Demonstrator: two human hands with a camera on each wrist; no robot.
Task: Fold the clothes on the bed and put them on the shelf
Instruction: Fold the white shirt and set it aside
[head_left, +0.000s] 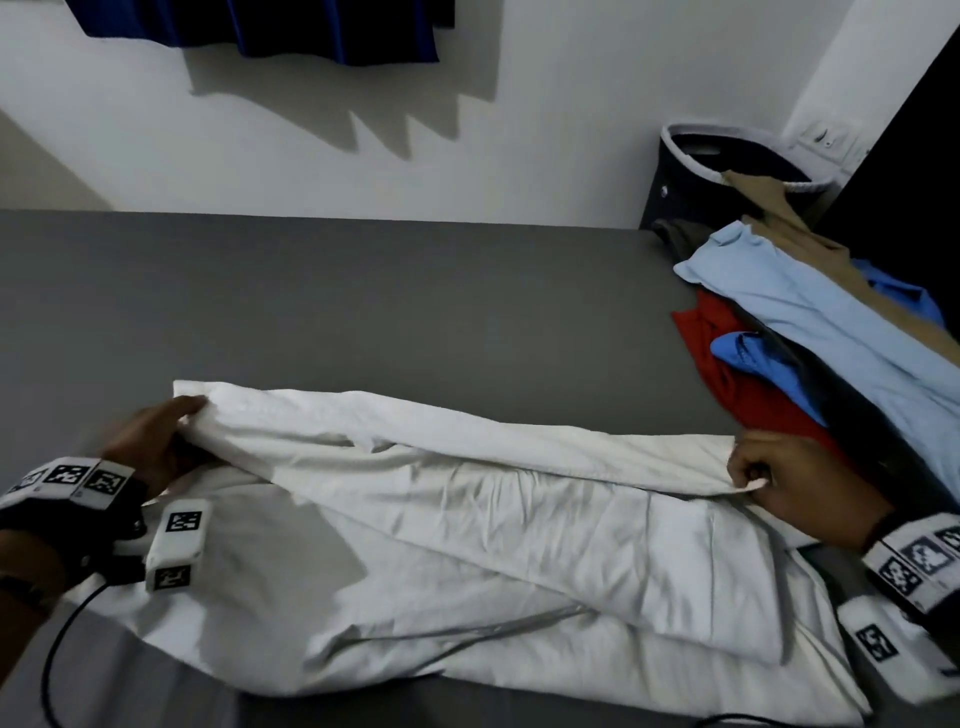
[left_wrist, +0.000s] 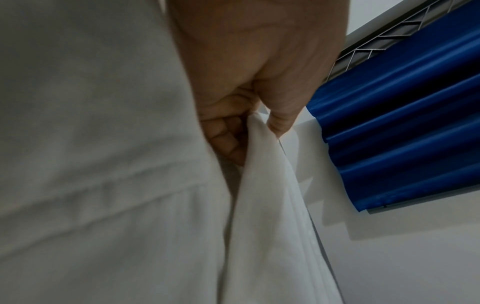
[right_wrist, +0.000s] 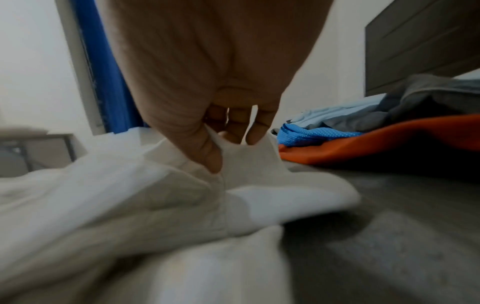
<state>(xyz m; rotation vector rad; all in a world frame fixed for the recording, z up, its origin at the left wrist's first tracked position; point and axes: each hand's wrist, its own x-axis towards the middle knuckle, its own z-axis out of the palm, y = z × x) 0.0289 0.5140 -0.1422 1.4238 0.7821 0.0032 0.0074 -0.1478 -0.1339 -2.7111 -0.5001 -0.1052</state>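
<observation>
A white garment (head_left: 493, 530) lies spread across the near part of the grey bed (head_left: 363, 301), one long edge folded over itself. My left hand (head_left: 161, 436) pinches its left end between thumb and curled fingers (left_wrist: 226, 139); the white garment (left_wrist: 265, 205) hangs from that grip. At the right end my right hand (head_left: 774, 478) pinches the cloth edge, thumb (right_wrist: 205, 152) pressing the white garment (right_wrist: 155, 201) against the fingers. A pile of unfolded clothes (head_left: 810, 332) lies at the bed's right side: light blue, red, blue, tan and dark pieces.
A dark laundry basket (head_left: 727, 171) with a pale rim stands beyond the bed's far right corner, a tan garment draped over it. Blue curtain (head_left: 260, 31) hangs on the white wall. A dark cabinet (head_left: 914, 182) rises at the right. A black cable (head_left: 57, 654) trails from my left wrist.
</observation>
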